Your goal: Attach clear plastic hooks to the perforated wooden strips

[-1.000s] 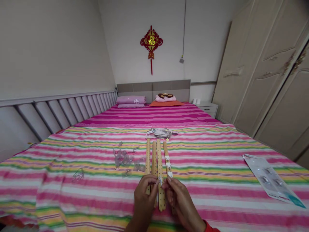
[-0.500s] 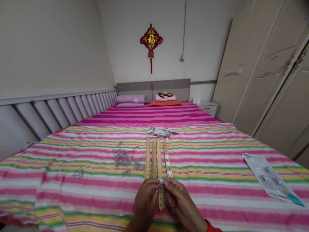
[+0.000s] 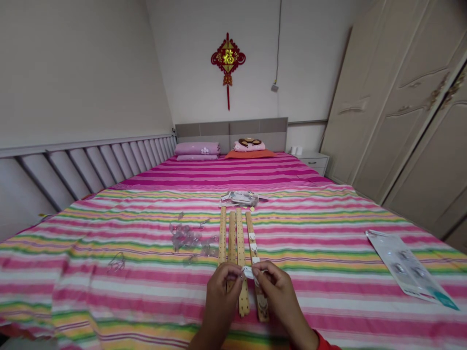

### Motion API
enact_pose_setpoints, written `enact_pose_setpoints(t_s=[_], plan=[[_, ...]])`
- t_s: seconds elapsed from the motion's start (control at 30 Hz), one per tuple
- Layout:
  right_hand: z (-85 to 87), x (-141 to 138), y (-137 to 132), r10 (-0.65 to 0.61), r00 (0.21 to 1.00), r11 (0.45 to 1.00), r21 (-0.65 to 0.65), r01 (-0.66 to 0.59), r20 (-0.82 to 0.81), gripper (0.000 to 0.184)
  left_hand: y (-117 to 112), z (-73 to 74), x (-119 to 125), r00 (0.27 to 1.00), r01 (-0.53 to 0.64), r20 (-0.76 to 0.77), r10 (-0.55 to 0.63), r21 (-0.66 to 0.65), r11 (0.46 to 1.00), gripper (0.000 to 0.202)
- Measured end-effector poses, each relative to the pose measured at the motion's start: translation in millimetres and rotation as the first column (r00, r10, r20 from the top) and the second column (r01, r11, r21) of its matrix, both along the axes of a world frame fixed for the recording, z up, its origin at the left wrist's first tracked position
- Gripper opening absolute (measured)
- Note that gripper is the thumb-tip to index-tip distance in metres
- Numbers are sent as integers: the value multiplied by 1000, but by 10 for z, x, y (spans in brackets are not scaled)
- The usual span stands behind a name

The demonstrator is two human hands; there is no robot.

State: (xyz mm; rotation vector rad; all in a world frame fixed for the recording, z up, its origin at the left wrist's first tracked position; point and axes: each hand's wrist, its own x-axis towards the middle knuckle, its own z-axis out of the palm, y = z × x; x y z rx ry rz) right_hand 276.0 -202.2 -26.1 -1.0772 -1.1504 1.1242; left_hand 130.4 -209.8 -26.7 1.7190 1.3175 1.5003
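Note:
Both my hands meet over the lower ends of the wooden strips, pinching a small white card (image 3: 247,272) between them. My left hand (image 3: 222,294) is closed at the card's left edge, beside something tiny that I cannot make out. My right hand (image 3: 279,294) grips the right edge between thumb and fingertips. Below lie a pale strip with rows of holes (image 3: 240,238), a plain-looking strip (image 3: 232,233) and another holed strip (image 3: 223,228). The rightmost wooden strip (image 3: 249,223) carries several white cards with small metal-looking pieces, partly covered by my right hand.
Clear plastic bits (image 3: 186,238) are scattered left of the strips, and a thin wire-like tangle (image 3: 116,262) lies farther left. A plastic packet (image 3: 241,198) sits beyond the strips. To the right rests a blister pack (image 3: 410,270) on the striped sheet (image 3: 328,233).
My hands have moved slightly up and apart, so the white card now shows stretched between them. More of the rightmost strip's near end is visible.

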Motion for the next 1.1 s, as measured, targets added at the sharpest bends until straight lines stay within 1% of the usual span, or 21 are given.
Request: enact_pose_setpoints(t_s=[0.07, 0.13, 0.23, 0.27, 0.3, 0.4, 0.5, 0.57, 0.63, 0.7, 0.73, 0.8, 0.87, 1.0, 1.1], plan=[[12, 33, 25, -7, 995, 995, 98, -3, 97, 27, 2, -41, 32, 1000, 24, 12, -23, -77, 997, 7], [41, 62, 46, -7, 978, 981, 193, -34, 207, 21, -3, -86, 64, 1000, 23, 16, -21, -127, 992, 7], [103, 94, 66, 8, 942, 951, 287, -111, 337, 20, -9, -113, 94, 1000, 24, 9, -23, -145, 989, 25], [124, 101, 69, 11, 930, 941, 310, -133, 367, 20, -7, -106, 97, 999, 30, -10, -32, -136, 990, 29], [144, 107, 70, 15, 919, 932, 326, -156, 394, 20, -3, -91, 95, 999, 36, -33, -41, -125, 991, 28], [189, 121, 77, 38, 886, 914, 342, -218, 462, 19, 26, -31, 75, 994, 55, -86, -63, -91, 994, 16], [200, 134, 116, 66, 870, 906, 336, -257, 488, 19, 81, 13, 67, 991, 82, -98, -91, -88, 993, 13], [181, 149, 173, 58, 891, 916, 331, -227, 451, 19, 134, 27, 82, 994, 91, -52, -99, -132, 987, 14], [140, 168, 252, 12, 941, 949, 293, -118, 340, 20, 206, 37, 109, 993, 112, 72, -99, -210, 971, 18], [86, 184, 341, -22, 984, 983, 183, -11, 177, 28, 299, 48, 138, 969, 159, 228, -94, -285, 945, 23], [58, 189, 384, -20, 995, 993, 114, 9, 96, 34, 351, 55, 153, 951, 189, 294, -92, -319, 929, 26], [10, 192, 462, 18, 999, 1000, 4, -18, -31, 41, 460, 66, 179, 920, 238, 382, -84, -376, 895, 31], [-22, 191, 531, 47, 993, 998, -45, -52, -106, 44, 569, 71, 207, 906, 263, 416, -73, -420, 868, 34], [-35, 206, 685, 31, 985, 995, -91, -47, -170, 44, 801, 58, 280, 891, 276, 451, -51, -447, 851, 33], [-32, 223, 869, 17, 982, 996, -87, -34, -187, 42, 1034, 26, 347, 892, 250, 453, -17, -460, 852, 31]])
